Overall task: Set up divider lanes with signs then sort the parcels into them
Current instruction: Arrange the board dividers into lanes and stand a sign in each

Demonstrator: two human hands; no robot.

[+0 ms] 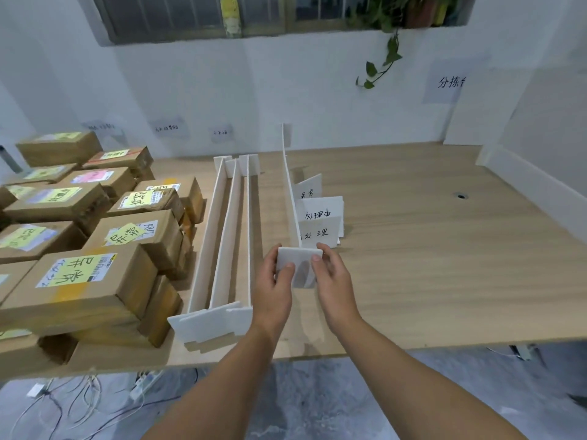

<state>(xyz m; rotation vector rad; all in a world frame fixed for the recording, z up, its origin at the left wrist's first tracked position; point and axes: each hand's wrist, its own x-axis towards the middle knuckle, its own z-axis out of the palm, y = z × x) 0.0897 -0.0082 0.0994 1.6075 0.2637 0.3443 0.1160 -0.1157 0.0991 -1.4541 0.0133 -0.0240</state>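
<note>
Surface: pale wood-grain table (444, 249) set against a white wall; grey floor below its near edge with loose cables (63, 404).

Nearest, both forearms reach in from the bottom. The left hand (276, 281) and right hand (330, 274) both pinch one small white foam block (298, 265). Each thumb lies on its near face, with the left fingers curled behind. The block stands upright at the near end of the tall divider (290, 192) and appears to touch it.

Left of the hands, three long white boards (228, 236) stand on edge close together. They are slotted into a foam end piece (216, 322) near the table edge and another (238, 165) at the far end, with narrow channels between them.

The parcels (82, 281) are brown cardboard boxes with yellow and white labels. They are stacked on the left of the table, beside the boards and outside the channels.

Just right of the tall divider stand three folded white signs (320, 217), one behind another, with handwritten characters.

Farther back, the tall divider's far end carries its own foam foot (287, 134). On the wall: small paper notes (171, 128) and a larger sheet (451, 82). Above are a trailing vine (381, 65) and a yellow bottle (231, 14) on the window sill.
</note>
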